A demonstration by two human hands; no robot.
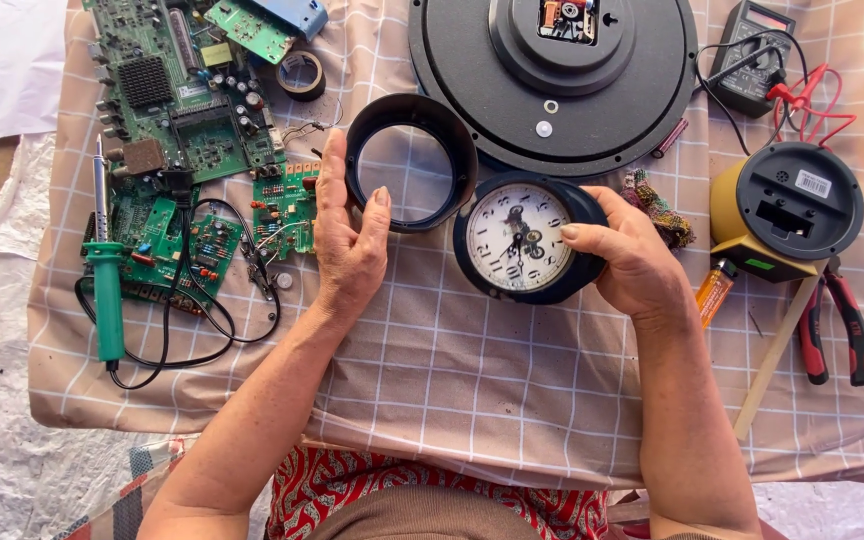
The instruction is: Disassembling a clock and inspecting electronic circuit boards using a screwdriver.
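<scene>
The right hand (632, 262) has its grip clamped on the small round clock (522, 240), which lies face up in the middle of the desk (452, 370), on a checked cloth. The left hand (347, 235) has its fingers closed on the rim of the black ring (457, 150), just beside the clock on its left. Behind them lies a large black clock back (552, 80), and green circuit boards (182, 100) are on the left side.

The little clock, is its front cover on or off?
Off. The right hand holds the small clock with its face bare, while the left hand holds the black ring cover apart beside it.
</scene>
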